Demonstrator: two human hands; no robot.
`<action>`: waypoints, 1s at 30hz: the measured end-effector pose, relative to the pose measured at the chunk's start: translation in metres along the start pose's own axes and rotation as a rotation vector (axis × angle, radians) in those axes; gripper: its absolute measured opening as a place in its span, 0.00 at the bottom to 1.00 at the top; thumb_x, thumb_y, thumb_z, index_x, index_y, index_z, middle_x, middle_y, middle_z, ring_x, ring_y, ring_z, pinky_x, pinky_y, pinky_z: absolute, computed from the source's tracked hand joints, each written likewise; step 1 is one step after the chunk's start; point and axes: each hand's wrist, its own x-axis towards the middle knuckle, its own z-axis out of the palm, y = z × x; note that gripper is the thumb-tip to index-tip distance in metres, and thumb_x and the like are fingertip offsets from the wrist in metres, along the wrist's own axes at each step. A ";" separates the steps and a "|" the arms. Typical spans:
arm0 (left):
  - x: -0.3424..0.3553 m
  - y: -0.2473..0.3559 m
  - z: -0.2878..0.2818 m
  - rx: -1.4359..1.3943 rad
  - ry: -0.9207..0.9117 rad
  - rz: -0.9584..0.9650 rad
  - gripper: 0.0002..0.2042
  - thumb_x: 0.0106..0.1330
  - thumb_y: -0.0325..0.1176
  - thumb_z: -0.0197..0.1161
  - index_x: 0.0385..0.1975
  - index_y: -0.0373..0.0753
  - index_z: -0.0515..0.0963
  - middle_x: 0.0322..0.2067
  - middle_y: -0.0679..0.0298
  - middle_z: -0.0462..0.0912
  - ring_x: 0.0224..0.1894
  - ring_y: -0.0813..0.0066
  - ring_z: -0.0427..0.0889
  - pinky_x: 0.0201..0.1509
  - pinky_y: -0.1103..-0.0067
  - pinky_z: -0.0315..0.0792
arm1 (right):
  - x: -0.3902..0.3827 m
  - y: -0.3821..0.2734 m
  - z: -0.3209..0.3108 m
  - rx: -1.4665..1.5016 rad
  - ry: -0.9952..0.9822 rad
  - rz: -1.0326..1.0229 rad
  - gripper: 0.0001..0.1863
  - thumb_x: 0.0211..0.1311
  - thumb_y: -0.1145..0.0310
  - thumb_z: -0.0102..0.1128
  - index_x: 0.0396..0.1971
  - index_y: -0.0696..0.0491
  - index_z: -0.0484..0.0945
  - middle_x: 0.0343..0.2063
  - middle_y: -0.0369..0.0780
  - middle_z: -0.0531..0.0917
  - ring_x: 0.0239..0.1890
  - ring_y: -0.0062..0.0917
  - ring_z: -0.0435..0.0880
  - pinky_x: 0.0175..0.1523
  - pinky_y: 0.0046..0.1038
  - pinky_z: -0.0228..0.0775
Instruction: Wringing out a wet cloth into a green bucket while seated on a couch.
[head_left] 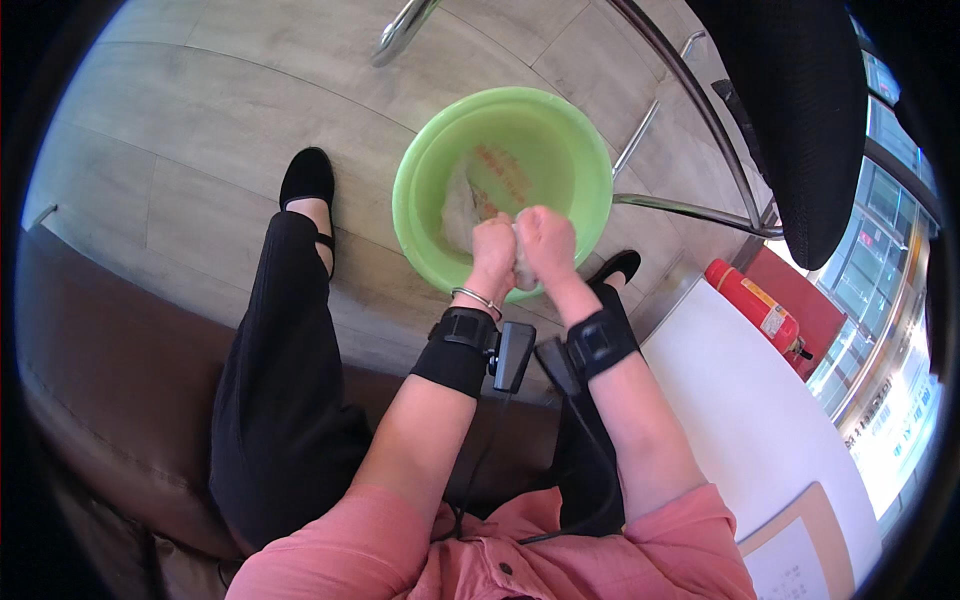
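Both of my hands are closed over the near side of a light green plastic basin (403, 205) on the floor. My left hand (493, 248) and my right hand (546, 243) are fists pressed close together. A bunched whitish cloth (523, 272) is squeezed between them, with a little of it showing below the fingers. Inside the basin, left of my hands, lies more pale, whitish material (460, 212); I cannot tell if it joins the cloth. Reddish printing marks the basin's bottom.
Metal chair legs (690, 208) stand right of the basin, below a black seat (800, 120). A red fire extinguisher (752, 305) is beside a white tabletop (745, 400). Black devices (512, 357) are strapped to my wrists. A brown leather seat (130, 370) is at left.
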 end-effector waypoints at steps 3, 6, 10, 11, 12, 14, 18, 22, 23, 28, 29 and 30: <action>-0.003 -0.008 0.007 0.184 -0.064 0.114 0.14 0.59 0.34 0.48 0.23 0.27 0.74 0.20 0.57 0.76 0.24 0.71 0.72 0.28 0.73 0.66 | 0.023 0.032 -0.003 -0.168 -0.026 0.016 0.17 0.54 0.58 0.48 0.20 0.56 0.75 0.19 0.48 0.77 0.24 0.43 0.76 0.29 0.39 0.66; -0.018 0.019 0.016 0.107 -0.087 0.022 0.12 0.59 0.34 0.48 0.23 0.30 0.73 0.19 0.61 0.72 0.22 0.74 0.69 0.26 0.75 0.64 | 0.028 0.043 -0.013 -0.062 -0.019 0.118 0.17 0.55 0.59 0.49 0.20 0.58 0.75 0.18 0.48 0.76 0.23 0.41 0.77 0.30 0.36 0.67; -0.012 0.030 0.010 -0.009 -0.046 -0.058 0.12 0.62 0.38 0.49 0.28 0.35 0.73 0.21 0.66 0.72 0.25 0.75 0.71 0.26 0.76 0.66 | 0.032 0.041 -0.019 0.118 0.048 0.084 0.15 0.57 0.61 0.52 0.22 0.59 0.75 0.17 0.46 0.77 0.21 0.35 0.77 0.28 0.32 0.67; -0.012 0.030 0.011 -0.009 0.003 -0.085 0.12 0.64 0.39 0.48 0.30 0.36 0.72 0.24 0.65 0.74 0.29 0.73 0.75 0.28 0.76 0.69 | 0.033 0.040 -0.019 0.282 0.103 0.028 0.14 0.57 0.62 0.53 0.22 0.59 0.75 0.17 0.43 0.77 0.21 0.29 0.76 0.27 0.28 0.65; -0.013 0.029 0.011 -0.010 0.008 -0.086 0.12 0.64 0.39 0.48 0.30 0.36 0.72 0.24 0.65 0.74 0.29 0.73 0.75 0.28 0.76 0.69 | 0.032 0.032 -0.017 0.451 0.152 -0.027 0.13 0.58 0.63 0.54 0.23 0.59 0.75 0.16 0.39 0.76 0.20 0.23 0.74 0.26 0.25 0.64; -0.014 0.026 0.013 -0.223 -0.011 -0.140 0.11 0.64 0.39 0.50 0.31 0.36 0.72 0.26 0.65 0.75 0.27 0.74 0.75 0.26 0.76 0.69 | 0.022 0.018 -0.017 0.485 0.007 0.059 0.13 0.58 0.63 0.54 0.23 0.58 0.75 0.16 0.37 0.75 0.20 0.19 0.72 0.26 0.23 0.63; 0.004 0.019 -0.008 -0.188 -0.255 -0.066 0.11 0.63 0.38 0.51 0.32 0.35 0.72 0.27 0.64 0.75 0.27 0.74 0.75 0.26 0.77 0.70 | -0.007 -0.035 -0.027 0.556 -0.201 0.133 0.15 0.58 0.61 0.54 0.20 0.58 0.74 0.13 0.34 0.71 0.18 0.15 0.66 0.24 0.20 0.60; -0.005 0.015 -0.001 -0.192 -0.168 -0.046 0.10 0.63 0.35 0.51 0.30 0.34 0.72 0.28 0.62 0.75 0.28 0.75 0.75 0.29 0.76 0.70 | -0.010 -0.046 -0.024 0.232 -0.071 -0.022 0.16 0.56 0.61 0.52 0.15 0.56 0.73 0.11 0.42 0.73 0.15 0.30 0.72 0.23 0.29 0.63; -0.006 0.011 0.000 -0.242 -0.136 -0.051 0.10 0.63 0.34 0.49 0.30 0.34 0.72 0.28 0.61 0.75 0.28 0.74 0.75 0.29 0.76 0.70 | -0.006 -0.040 -0.021 0.233 -0.072 -0.018 0.16 0.56 0.61 0.52 0.15 0.56 0.73 0.11 0.42 0.73 0.15 0.30 0.72 0.23 0.29 0.63; -0.013 -0.001 0.018 -0.030 -0.002 -0.064 0.11 0.62 0.32 0.46 0.30 0.30 0.71 0.27 0.59 0.74 0.29 0.70 0.74 0.29 0.72 0.68 | 0.019 -0.006 -0.018 -0.039 0.007 -0.008 0.16 0.54 0.60 0.48 0.14 0.55 0.73 0.14 0.46 0.75 0.19 0.42 0.75 0.25 0.39 0.65; -0.017 0.003 0.020 -0.114 0.003 -0.061 0.12 0.59 0.33 0.47 0.28 0.28 0.70 0.24 0.57 0.74 0.27 0.69 0.72 0.29 0.70 0.66 | 0.016 -0.008 -0.019 0.029 -0.004 0.009 0.17 0.55 0.60 0.48 0.14 0.55 0.73 0.14 0.46 0.75 0.20 0.42 0.75 0.25 0.38 0.65; -0.010 0.005 0.010 -0.187 -0.053 -0.060 0.11 0.60 0.33 0.47 0.28 0.29 0.70 0.25 0.58 0.73 0.27 0.69 0.72 0.28 0.70 0.66 | 0.009 -0.014 -0.012 0.073 0.002 -0.070 0.17 0.55 0.60 0.48 0.14 0.56 0.73 0.15 0.47 0.75 0.20 0.41 0.75 0.25 0.37 0.64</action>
